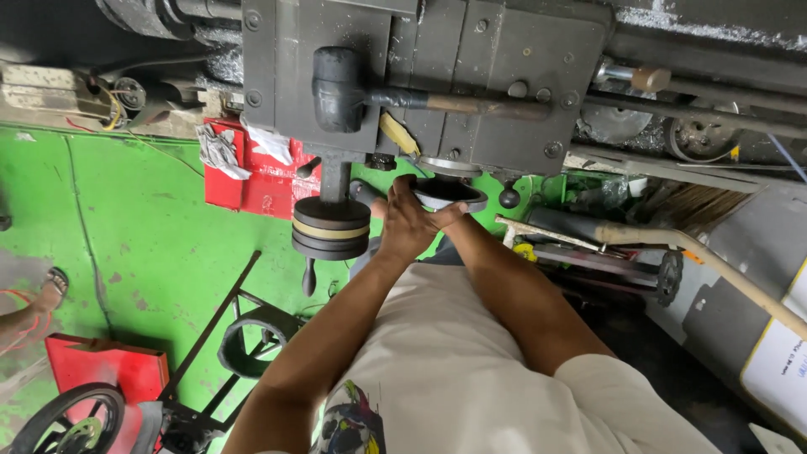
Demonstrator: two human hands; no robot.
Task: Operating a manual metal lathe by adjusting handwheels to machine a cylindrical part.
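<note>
I hold a dark metal disc (450, 192) just under the grey machine (471, 84), my left hand (408, 223) wrapped around its near edge. My right hand is hidden behind it, so I cannot tell its grip. A mallet (340, 88) lies across the machine above, a handwheel (331, 227) just left.

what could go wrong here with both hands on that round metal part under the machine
The left hand covers the right hand, which is hidden, on the round metal part close under the machine; fingers might get pinched. The mallet lying on the machine could slide onto the hands. The handwheel crowds the left wrist.
</note>
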